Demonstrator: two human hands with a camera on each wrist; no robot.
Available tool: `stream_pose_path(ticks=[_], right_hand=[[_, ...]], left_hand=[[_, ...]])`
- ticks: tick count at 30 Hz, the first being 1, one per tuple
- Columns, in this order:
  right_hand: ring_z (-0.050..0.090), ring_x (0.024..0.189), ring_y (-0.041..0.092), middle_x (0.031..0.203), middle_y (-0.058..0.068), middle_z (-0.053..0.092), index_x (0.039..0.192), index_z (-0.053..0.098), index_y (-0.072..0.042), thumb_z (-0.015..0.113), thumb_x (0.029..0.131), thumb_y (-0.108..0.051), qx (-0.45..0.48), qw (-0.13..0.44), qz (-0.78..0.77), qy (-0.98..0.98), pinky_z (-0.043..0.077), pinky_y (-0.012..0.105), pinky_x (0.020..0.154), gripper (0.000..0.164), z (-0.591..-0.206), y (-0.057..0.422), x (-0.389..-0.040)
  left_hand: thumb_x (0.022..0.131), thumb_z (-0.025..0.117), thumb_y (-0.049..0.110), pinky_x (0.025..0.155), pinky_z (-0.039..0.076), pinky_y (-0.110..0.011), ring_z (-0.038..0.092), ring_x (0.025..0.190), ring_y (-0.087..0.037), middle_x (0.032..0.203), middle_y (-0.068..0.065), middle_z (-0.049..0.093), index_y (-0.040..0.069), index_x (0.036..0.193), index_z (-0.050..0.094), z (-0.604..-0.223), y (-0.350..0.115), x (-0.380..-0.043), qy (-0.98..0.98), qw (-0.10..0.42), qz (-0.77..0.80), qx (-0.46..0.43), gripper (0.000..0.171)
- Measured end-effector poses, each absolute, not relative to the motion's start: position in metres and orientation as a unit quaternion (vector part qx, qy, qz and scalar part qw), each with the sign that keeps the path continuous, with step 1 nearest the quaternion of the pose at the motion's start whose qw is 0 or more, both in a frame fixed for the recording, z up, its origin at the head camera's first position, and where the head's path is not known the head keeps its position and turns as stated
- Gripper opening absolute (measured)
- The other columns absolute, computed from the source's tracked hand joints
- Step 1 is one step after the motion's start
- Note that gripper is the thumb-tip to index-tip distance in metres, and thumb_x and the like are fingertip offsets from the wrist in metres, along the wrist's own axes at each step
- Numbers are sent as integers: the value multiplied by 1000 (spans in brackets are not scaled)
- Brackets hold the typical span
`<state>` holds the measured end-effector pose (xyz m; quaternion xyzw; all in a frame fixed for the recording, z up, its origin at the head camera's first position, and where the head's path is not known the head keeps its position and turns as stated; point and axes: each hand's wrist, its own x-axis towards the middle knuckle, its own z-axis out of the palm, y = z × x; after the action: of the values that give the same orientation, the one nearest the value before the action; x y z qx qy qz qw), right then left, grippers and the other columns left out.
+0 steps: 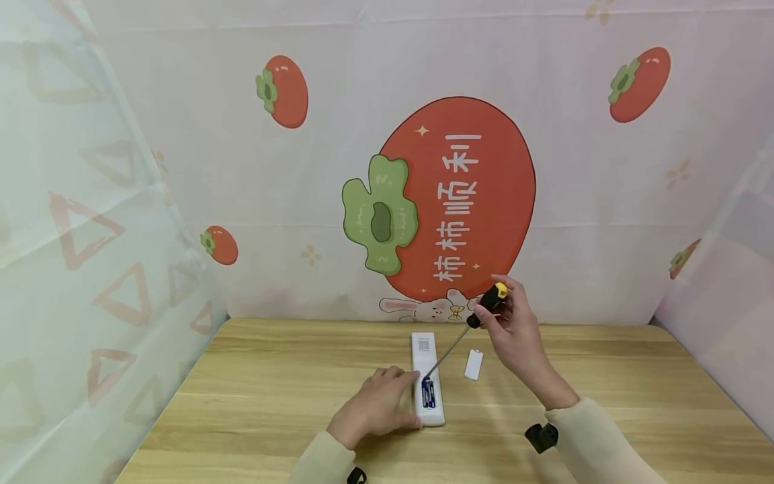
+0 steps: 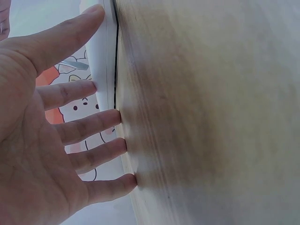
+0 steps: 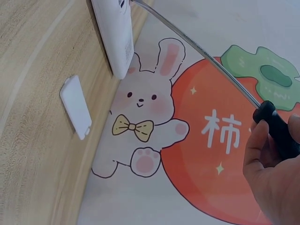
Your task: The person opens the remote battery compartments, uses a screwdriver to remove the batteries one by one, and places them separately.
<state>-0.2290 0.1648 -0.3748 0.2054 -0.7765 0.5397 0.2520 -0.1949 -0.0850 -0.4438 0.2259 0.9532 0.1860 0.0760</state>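
A white remote control lies back side up on the table, its battery compartment uncovered, with dark blue batteries inside. My right hand grips the black and yellow handle of a screwdriver. The shaft slants down to the left, and its tip is at the upper end of the batteries. Along the remote's left side, my left hand touches it with thumb and index finger. In the left wrist view the fingers of that hand are spread and fairly straight, the other fingertips resting on the table.
To the right of the remote lies a small white battery cover, apart from it. The wood-grain table meets a cloth backdrop printed with persimmons and a rabbit at its far edge. Cloth also hangs at both sides.
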Motion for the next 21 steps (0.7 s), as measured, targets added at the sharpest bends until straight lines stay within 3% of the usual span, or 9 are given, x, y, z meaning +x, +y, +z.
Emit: stream_pose_path(ticks=[9,21], right_hand=[[61,92,2,110,22,64,146,39,-7,63,93,14,219,261,529,-777,56,17,70,62,-375,162,-227],[64,93,13,113,17,64,148,38,-7,66,92,11,224,269,510,-785,54,15,71,65,-378,160,-225]], left_hand=[[80,85,47,106,42,-53,51,127,-33,136,-10,58,14,145,56,-443,-84,-195,953,75,188,224,79],[80,85,47,106,43,-54,51,127,-33,136,-9,58,14,145,56,-443,-84,-195,953,79,187,224,79]])
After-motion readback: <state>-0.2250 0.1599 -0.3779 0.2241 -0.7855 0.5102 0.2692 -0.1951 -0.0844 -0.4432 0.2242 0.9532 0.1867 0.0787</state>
